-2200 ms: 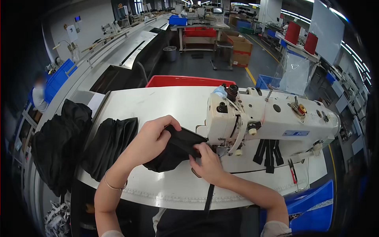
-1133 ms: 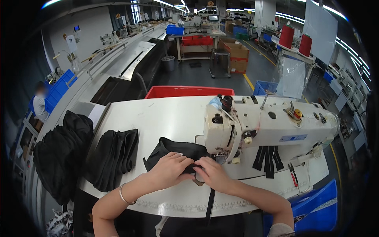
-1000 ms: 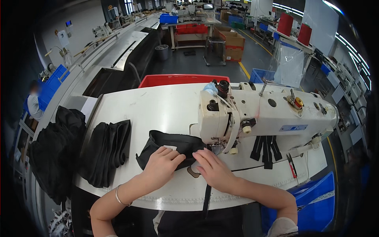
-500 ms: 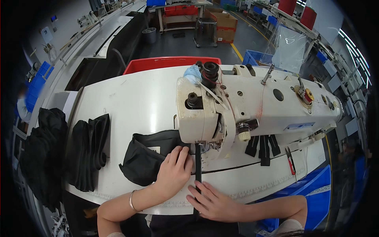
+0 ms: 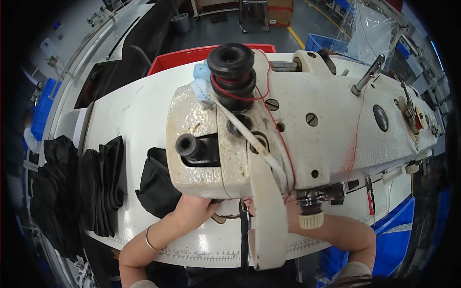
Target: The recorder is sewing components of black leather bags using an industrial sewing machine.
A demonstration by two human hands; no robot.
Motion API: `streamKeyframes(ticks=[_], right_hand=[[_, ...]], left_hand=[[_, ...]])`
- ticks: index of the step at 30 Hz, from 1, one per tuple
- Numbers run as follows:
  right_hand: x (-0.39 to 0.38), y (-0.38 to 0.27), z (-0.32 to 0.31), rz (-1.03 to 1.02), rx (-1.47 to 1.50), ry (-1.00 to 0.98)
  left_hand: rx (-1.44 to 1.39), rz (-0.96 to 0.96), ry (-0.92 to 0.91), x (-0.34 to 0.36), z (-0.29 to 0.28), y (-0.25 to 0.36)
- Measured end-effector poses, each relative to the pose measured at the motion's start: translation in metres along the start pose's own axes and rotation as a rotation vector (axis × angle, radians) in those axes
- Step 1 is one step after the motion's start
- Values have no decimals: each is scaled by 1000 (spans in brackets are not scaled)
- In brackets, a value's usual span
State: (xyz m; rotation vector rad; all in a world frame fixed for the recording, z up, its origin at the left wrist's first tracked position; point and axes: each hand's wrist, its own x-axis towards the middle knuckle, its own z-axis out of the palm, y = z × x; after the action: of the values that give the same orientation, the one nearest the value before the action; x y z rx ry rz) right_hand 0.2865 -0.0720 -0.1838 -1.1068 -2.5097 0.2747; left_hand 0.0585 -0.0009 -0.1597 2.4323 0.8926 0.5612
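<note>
The white sewing machine point(image 5: 326, 134) now fills the middle, hiding much of the work under its head. My left hand point(image 5: 192, 213) is beneath its left end, fingers curled beside a black fabric piece point(image 5: 156, 185); what they hold is unclear. My right hand point(image 5: 294, 213) is mostly behind the machine, fingers hidden. A narrow black strip point(image 5: 244, 249) runs from the needle area over the table's point(image 5: 115, 110) front edge. Two piles of black fabric point(image 5: 55, 192), point(image 5: 98, 187) lie at the left. Red-handled snips point(image 5: 370, 199) lie at the right.
A red bin point(image 5: 168, 60) and a blue crate point(image 5: 317, 41) stand behind the table. Another blue bin point(image 5: 394, 240) is below right. A long metal rail table runs along the left, a blurred person point(image 5: 31, 129) beside it. A bucket point(image 5: 180, 23) and cardboard box point(image 5: 278, 14) are farther back.
The view has moved in close over the machine, which now looms large. My hands left the black piece's front; the strip was lifted toward the needle, and both hands went under the machine head.
</note>
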Motion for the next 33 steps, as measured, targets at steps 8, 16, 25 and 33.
streamKeyframes(ticks=[8,16,25,33], right_hand=[[-5,-4,6,152,178,80],[-7,-1,8,-74,-122,114],[-12,6,21,-207,-186,145],[-17,5,26,-197,-88,6]], left_hand=[[242,154,-2,-3,-10,6],[141,115,10,-9,-4,-2],[-162,-137,-69,-15,15,4],[-100,-58,-116,-22,12,-3]])
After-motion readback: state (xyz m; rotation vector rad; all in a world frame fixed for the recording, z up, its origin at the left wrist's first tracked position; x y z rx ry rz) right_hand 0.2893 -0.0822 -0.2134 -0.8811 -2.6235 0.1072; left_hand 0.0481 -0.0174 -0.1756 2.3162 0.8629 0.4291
